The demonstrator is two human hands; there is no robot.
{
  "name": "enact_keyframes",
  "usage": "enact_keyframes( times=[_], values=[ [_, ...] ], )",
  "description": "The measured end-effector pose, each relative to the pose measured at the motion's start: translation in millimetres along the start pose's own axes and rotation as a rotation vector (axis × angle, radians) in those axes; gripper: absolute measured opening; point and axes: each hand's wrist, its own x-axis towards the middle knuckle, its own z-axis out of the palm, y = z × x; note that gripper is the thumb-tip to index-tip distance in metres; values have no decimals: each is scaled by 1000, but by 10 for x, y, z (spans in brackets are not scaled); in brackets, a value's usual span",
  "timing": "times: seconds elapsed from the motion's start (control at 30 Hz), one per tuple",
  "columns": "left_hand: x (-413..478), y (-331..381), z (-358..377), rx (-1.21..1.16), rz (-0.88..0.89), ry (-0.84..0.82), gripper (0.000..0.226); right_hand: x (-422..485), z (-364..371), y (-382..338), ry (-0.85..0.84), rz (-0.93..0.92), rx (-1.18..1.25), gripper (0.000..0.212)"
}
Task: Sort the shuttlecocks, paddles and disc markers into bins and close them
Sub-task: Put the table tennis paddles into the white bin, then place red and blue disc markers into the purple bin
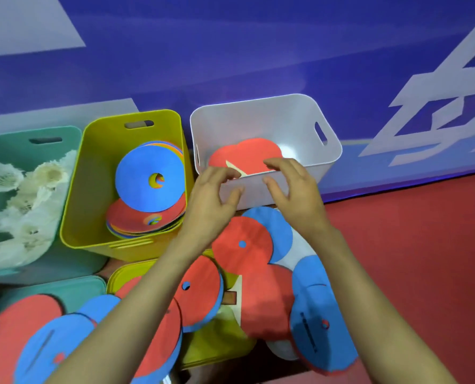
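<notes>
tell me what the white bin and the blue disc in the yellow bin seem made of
White bin: apparently moulded plastic, smooth with a soft sheen, rounded corners, cut-out handle slot. Blue disc in the yellow bin: probably thin soft plastic or rubber, matt, flat with a centre hole; which one is unclear.

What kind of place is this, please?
Probably a sports hall or its storeroom: a red court-like floor, a blue printed banner along the wall, and bins holding shuttlecocks, disc markers and paddles.
</notes>
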Motion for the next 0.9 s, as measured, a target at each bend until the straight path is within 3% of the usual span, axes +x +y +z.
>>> enact_keyframes(
  times=[0.13,0.3,0.43,0.63,0.73,0.9],
  values=[
    [-636,-171,-10,52,-70,-94,26,-562,84,-26,-40,39,-3,31],
    [-1310,-382,123,71,-244,-306,29,-1182,165,179,-372,326,-136,44],
    [-1658,-200,412,6,-283,-510,31,-1517,50,347,-468,516,-322,57],
    [-1808,161,975,2,-339,-783,54,-1910,-152,662,-709,725,-598,75],
    [-1850,347,1194,-88,-419,-816,55,-2014,-176,776,-721,773,-557,80],
    [-1884,475,1428,15,-539,-769,49,-2145,-177,898,-687,779,-481,79]
  ],
)
